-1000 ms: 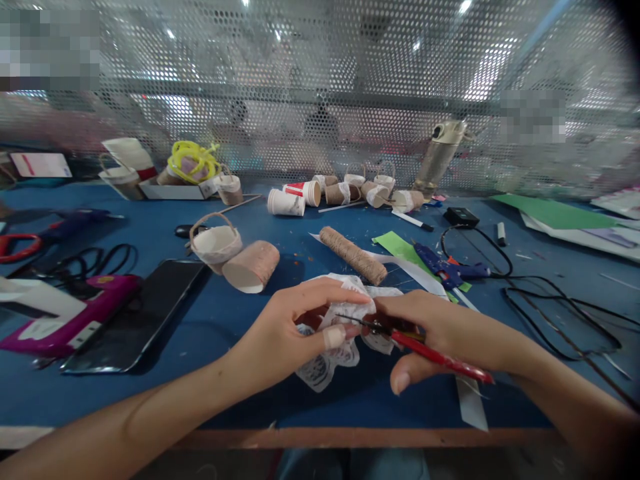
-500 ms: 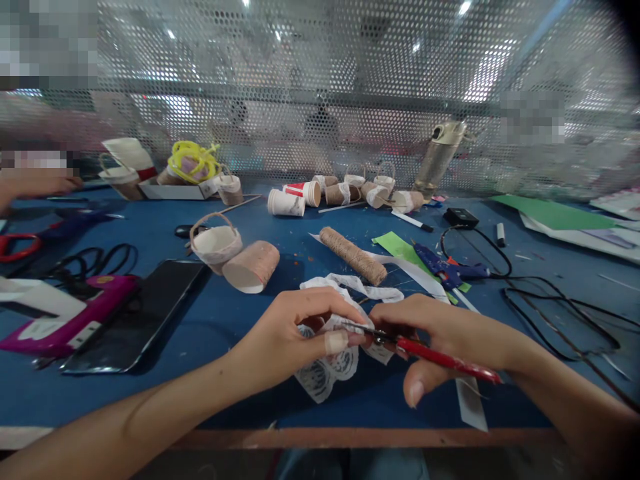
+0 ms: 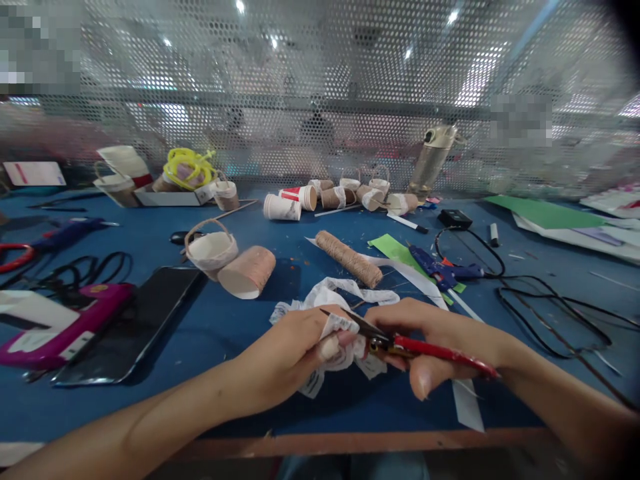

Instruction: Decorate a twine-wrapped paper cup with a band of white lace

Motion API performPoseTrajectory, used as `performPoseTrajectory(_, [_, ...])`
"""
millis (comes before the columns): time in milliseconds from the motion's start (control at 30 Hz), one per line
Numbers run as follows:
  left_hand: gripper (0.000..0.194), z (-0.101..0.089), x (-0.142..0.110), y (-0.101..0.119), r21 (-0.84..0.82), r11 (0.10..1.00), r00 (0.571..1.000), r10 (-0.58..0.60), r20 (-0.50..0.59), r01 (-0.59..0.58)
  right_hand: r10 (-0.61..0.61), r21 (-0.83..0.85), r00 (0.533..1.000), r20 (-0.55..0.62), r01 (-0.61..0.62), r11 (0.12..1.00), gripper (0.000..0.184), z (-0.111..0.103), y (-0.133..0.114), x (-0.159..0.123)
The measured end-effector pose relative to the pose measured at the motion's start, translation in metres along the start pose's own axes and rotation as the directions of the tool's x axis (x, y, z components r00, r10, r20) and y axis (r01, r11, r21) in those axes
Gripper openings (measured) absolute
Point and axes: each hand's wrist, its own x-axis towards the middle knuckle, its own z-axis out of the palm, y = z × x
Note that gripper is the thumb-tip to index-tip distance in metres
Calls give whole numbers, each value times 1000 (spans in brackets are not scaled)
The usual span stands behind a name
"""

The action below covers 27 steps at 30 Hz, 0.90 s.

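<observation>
My left hand [image 3: 300,347] pinches white lace ribbon [image 3: 345,288], which bunches around and below its fingers. A bandage wraps one of those fingertips. Red-handled scissors [image 3: 435,352] are in my right hand [image 3: 425,327], their blades parted at the edge of the lace by my left fingers. Just beyond the hands lies a roll of brown twine [image 3: 349,259]. To the left of it, a small white-lined basket with a twine handle [image 3: 213,250] stands beside a twine-wrapped cup [image 3: 247,272] on its side.
A phone [image 3: 135,320] and a magenta device [image 3: 70,323] lie at left. On the right are a blue glue gun [image 3: 445,268], its black cable [image 3: 555,307] and green paper [image 3: 550,213]. Several cups and a bottle [image 3: 434,160] line the perforated screen [image 3: 280,133].
The scissor blades have opened wider, and my left hand has turned so the lace edge shows between its fingers. Another person's hand at far left has left the view.
</observation>
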Motion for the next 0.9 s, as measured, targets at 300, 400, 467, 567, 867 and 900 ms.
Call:
performPoseTrajectory(300, [35, 5, -9, -17, 239, 968, 996, -84, 3, 81, -37, 162, 999, -37, 43, 986, 64, 8, 6, 1])
performPoseTrajectory(400, [36, 5, -6, -12, 247, 958, 989, -147, -11, 145, -27, 198, 998, -57, 37, 979, 67, 10, 7, 1])
performPoseTrajectory(467, [36, 6, -5, -9, 248, 951, 982, -188, -6, 183, -22, 206, 998, -61, 34, 978, 68, 11, 7, 1])
performPoseTrajectory(567, [34, 4, -3, -3, 259, 939, 971, -237, 13, 226, -3, 207, 998, -55, 14, 978, 70, 11, 7, 3])
performPoseTrajectory(867, [30, -6, -7, 9, -216, 963, 979, -132, 155, 164, 24, 289, 999, -36, -13, 957, 73, 12, 12, 2])
performPoseTrajectory(900, [30, -5, -7, 8, -225, 962, 981, -119, 154, 152, 20, 296, 999, -38, -8, 955, 72, 13, 11, 2])
